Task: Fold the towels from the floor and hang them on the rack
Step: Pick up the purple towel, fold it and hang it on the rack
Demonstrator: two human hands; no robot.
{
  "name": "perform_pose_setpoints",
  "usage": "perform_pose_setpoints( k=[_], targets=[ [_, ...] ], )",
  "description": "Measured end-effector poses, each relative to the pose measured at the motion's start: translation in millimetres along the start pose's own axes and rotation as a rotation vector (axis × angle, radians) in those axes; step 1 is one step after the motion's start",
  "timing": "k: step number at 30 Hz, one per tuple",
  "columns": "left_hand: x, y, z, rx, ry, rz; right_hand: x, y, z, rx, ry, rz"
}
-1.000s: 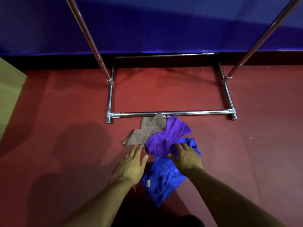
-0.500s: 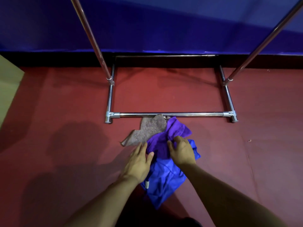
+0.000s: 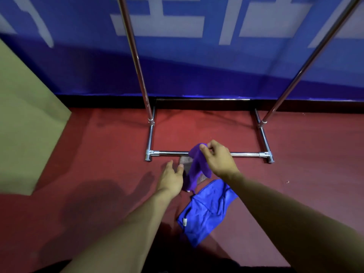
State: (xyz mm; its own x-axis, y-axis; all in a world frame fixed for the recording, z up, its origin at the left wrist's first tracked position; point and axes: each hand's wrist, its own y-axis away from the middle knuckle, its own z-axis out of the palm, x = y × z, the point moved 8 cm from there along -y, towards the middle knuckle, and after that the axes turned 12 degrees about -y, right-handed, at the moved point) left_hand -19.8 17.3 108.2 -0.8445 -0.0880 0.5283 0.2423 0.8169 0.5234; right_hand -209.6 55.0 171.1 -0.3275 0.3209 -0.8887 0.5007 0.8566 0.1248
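The purple towel [image 3: 197, 166] hung above the red floor [image 3: 98, 164], pinched at its top corner by the right hand [image 3: 218, 158], fingers closed on the cloth. The left hand [image 3: 171, 178] hovered beside it, fingers loosely spread, holding nothing. Behind lay a grey towel [image 3: 185, 164]; nearer, a blue towel [image 3: 204, 211] lay crumpled. The chrome rack [image 3: 246, 154] stood just beyond.

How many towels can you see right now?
3. The purple towel hangs pinched in the right hand; the grey towel lies partly hidden behind it; the blue towel lies on the floor. More could be hidden.
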Motion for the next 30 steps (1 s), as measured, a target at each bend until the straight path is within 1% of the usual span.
perform_pose_setpoints(
  k=[3, 7, 9, 12, 15, 17, 19, 20, 22, 24, 26, 27, 29, 30],
  targets=[
    [22, 16, -41, 0.052, 0.041, 0.031, -51, 8, -12, 0.016, -0.048, -0.069],
    [45, 32, -102, 0.146, 0.073, 0.076, -115, 19, -28, 0.066, -0.193, -0.133],
    [53, 42, -128, 0.172, 0.153, 0.087, -145, 28, -35, 0.073, -0.272, -0.169],
    [53, 56, -151, 0.163, 0.293, 0.063, -188, 45, -44, 0.074, -0.374, -0.232],
    [52, 73, -166, 0.160, 0.435, 0.070, -236, 63, -53, 0.007, -0.451, -0.262],
    [63, 101, -184, 0.222, 0.558, 0.157, -272, 78, -63, -0.054, -0.490, -0.293],
    [82, 131, -203, 0.259, 0.683, 0.340, -304, 92, -78, -0.091, -0.469, -0.354],
    [88, 141, -209, 0.246, 0.721, 0.415, -316, 98, -83, -0.118, -0.450, -0.377],
    [98, 157, -212, 0.181, 0.754, 0.479, -329, 105, -88, -0.187, -0.443, -0.379],
    [100, 169, -205, 0.092, 0.831, 0.473, -328, 109, -90, -0.223, -0.486, -0.350],
    [94, 175, -184, -0.068, 0.971, 0.384, -319, 109, -92, -0.221, -0.569, -0.311],
    [91, 178, -171, -0.166, 1.004, 0.339, -312, 108, -94, -0.215, -0.623, -0.282],
    [86, 186, -147, -0.362, 0.940, 0.274, -291, 104, -98, -0.197, -0.706, -0.219],
    [85, 188, -140, -0.440, 0.882, 0.275, -278, 101, -101, -0.187, -0.731, -0.188]
  ],
)
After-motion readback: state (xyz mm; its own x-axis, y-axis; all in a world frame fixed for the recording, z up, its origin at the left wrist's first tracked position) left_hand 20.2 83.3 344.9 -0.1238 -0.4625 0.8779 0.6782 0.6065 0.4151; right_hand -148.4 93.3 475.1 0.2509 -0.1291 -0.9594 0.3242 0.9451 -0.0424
